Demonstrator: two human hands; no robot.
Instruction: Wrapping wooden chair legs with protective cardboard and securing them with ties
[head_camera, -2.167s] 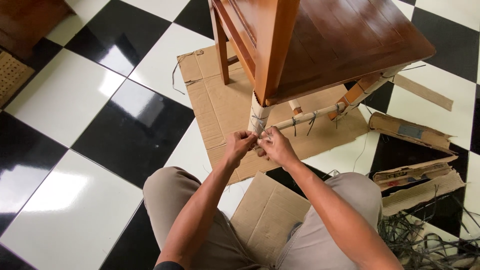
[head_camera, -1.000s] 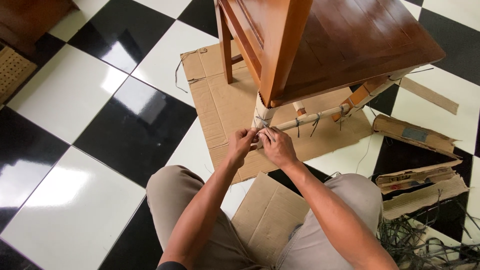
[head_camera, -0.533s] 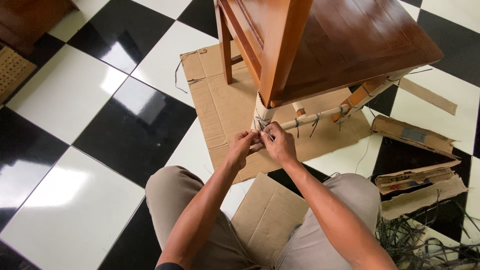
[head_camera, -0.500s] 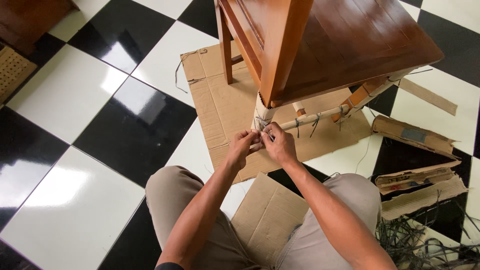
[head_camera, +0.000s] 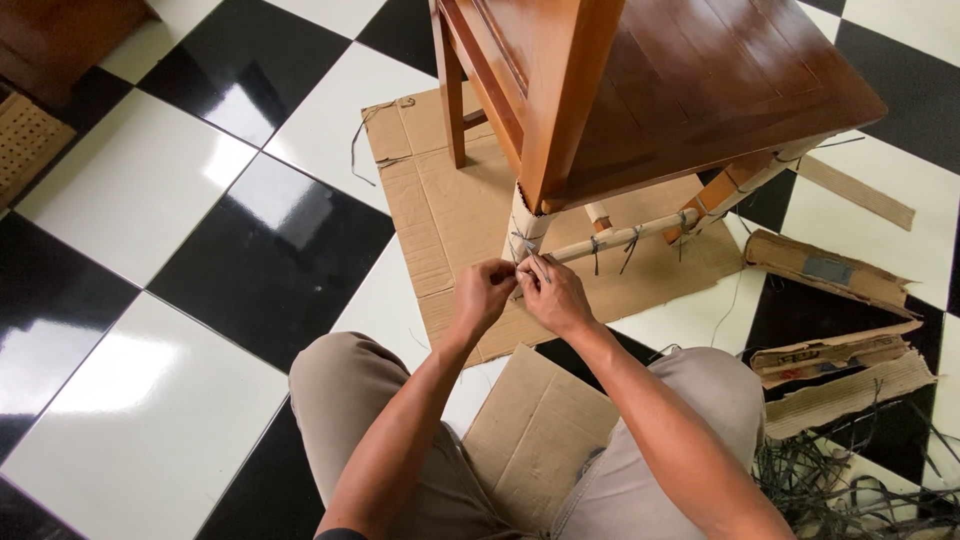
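Thin grey string (head_camera: 524, 246) binds pale cardboard around the chair leg (head_camera: 524, 228).

Chair (head_camera: 690, 80) on cardboard sheet (head_camera: 450, 210) on floor (head_camera: 150, 200), both hands at wrapped front leg (head_camera: 524, 232), L hand (head_camera: 481, 296) beside R hand (head_camera: 556, 296), cardboard scraps (head_camera: 840, 330) far right, strap pile (head_camera: 850, 480) bottom right.

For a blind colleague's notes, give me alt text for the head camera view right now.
A seated person's left hand and right hand meet at the paper-wrapped chair leg, working thin dark string tied around it. The wooden chair stands on flattened cardboard over black-and-white floor tiles.
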